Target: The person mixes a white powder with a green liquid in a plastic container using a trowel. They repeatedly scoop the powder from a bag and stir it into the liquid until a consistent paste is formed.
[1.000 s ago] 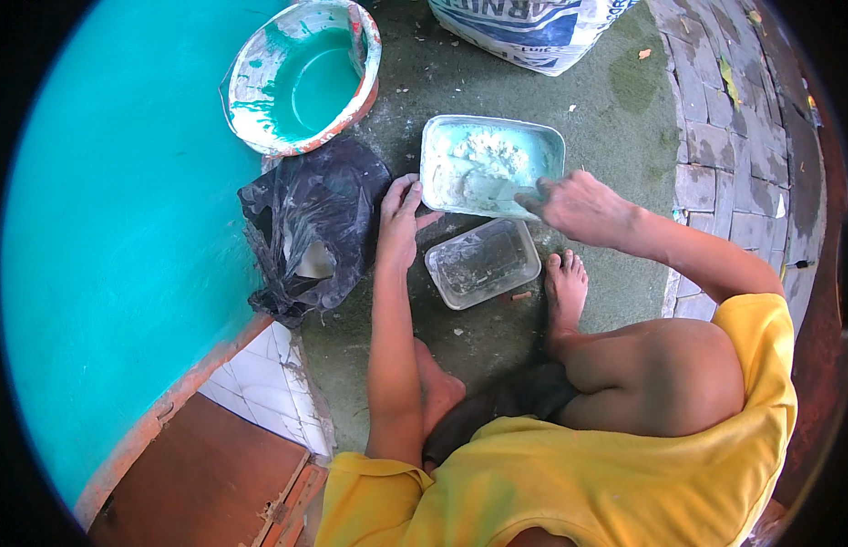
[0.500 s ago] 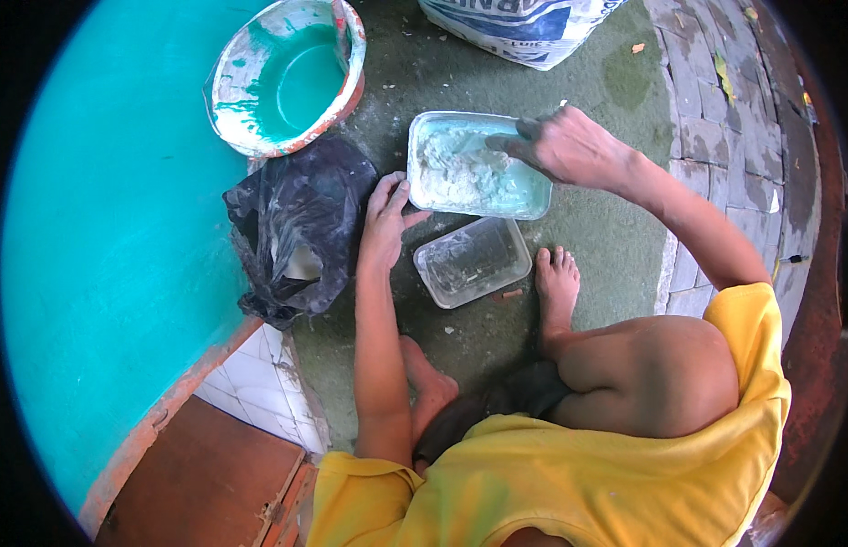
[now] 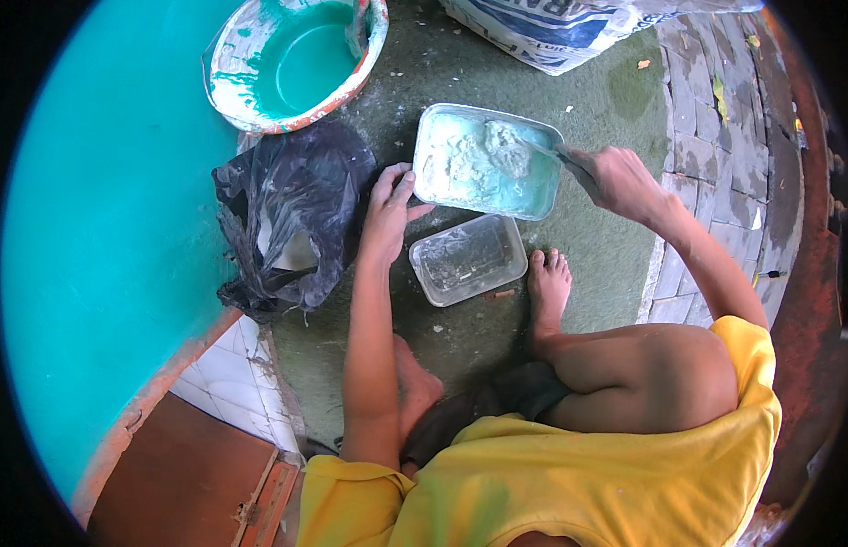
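Standing at the far left, beside a turquoise painted wall (image 3: 105,210), we see a round, paint-streaked white bucket (image 3: 232,91) with turquoise liquid inside. Just nearer lies a crumpled black plastic bag (image 3: 301,196). To its right we have the left hand (image 3: 385,217), partly open: its fingers touch the left wall of a shallow, pale rectangular tray (image 3: 424,198), while the thumb spreads apart along the near side. We cannot tell how firmly it presses.

The tray sits on the greenish concrete ground (image 3: 615,237) between both hands, long axis running left to right, its right end slanting a little nearer. Near it lies a see-through rectangular plastic container (image 3: 469,260). Within the tray, toward the far right, rests a rough, pale grey-green lump of paste (image 3: 508,150); it lies left and slightly far from the right hand (image 3: 620,180), the nearer of the two. A thin, flat greyish tool (image 3: 544,149) joins them. We see the right hand's fingers closed around its handle end, just off the tray's right end, knuckles up, with the forearm slanting in from the near right.
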`<control>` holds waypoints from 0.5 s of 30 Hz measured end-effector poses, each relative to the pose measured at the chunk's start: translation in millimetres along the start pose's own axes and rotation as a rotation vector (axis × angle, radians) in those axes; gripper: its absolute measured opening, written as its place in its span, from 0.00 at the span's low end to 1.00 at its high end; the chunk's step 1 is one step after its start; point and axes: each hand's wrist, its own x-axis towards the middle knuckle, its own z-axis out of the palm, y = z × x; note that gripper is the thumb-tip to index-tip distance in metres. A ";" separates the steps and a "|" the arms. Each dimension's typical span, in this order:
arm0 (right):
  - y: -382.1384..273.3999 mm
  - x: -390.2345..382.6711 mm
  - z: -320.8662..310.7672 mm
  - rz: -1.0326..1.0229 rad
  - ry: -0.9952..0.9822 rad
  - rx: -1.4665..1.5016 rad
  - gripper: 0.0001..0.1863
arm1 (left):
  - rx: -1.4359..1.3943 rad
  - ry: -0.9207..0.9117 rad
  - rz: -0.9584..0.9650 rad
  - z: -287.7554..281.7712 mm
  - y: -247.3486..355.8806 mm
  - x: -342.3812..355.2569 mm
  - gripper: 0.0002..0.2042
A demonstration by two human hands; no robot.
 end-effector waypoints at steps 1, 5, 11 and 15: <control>-2.3 -3.8 0.3 0.026 0.008 0.052 0.18 | 0.000 -0.003 0.001 -0.2 0.2 -0.4 0.18; -17.5 -13.2 -2.2 0.160 -0.001 0.258 0.15 | -0.036 -0.020 0.012 -3.3 -2.3 1.6 0.19; -33.9 -24.9 -6.7 0.390 -0.170 0.516 0.15 | -0.070 -0.051 0.014 -2.0 -4.6 3.6 0.18; -40.1 -29.3 0.5 0.545 -0.275 0.849 0.17 | -0.082 -0.064 0.001 -6.4 -8.1 2.6 0.18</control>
